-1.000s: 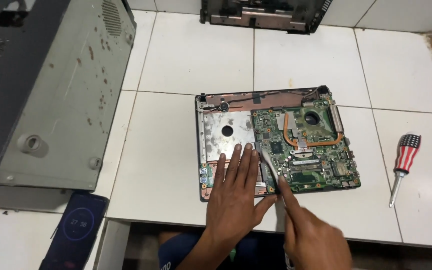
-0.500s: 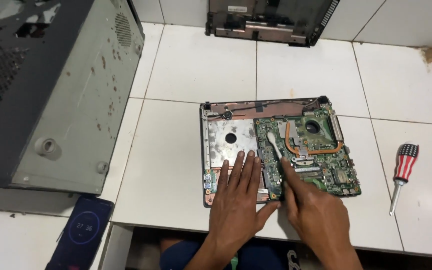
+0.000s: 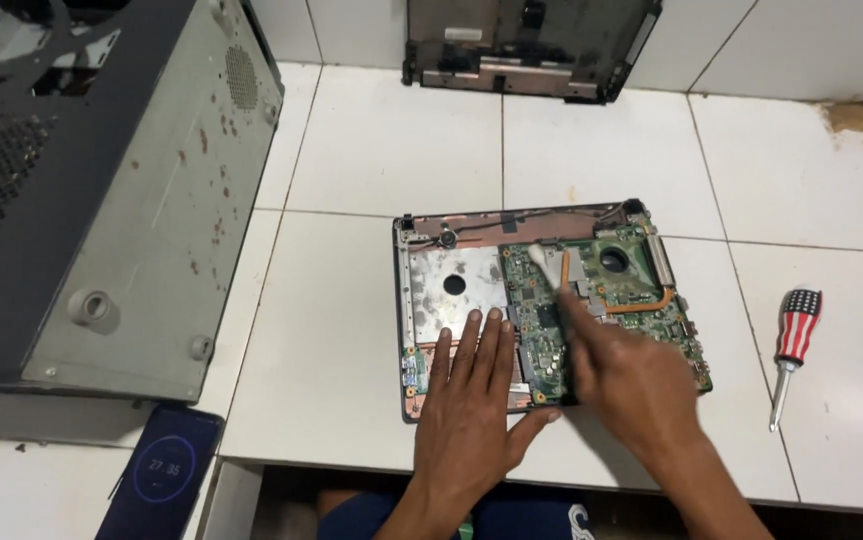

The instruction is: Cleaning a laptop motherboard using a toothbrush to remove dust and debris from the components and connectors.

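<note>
The left hand [image 3: 472, 400] lies flat, fingers [image 3: 474, 345] spread and holding nothing, pressing on the near edge of the opened laptop base [image 3: 547, 300] on the white tiled desk [image 3: 372, 160]. Just to its right, the blurred right hand [image 3: 632, 375] is closed around a thin brush [image 3: 552, 275], whose long axis runs away from the fingers toward the far left, its pale tip on the green circuit board [image 3: 602, 300]. The right hand is nearer the board. Well right lies a striped screwdriver [image 3: 795, 335]; near left a phone [image 3: 160, 470]; far left a grey computer case [image 3: 102, 190]; beyond, another laptop shell [image 3: 532, 45].
</note>
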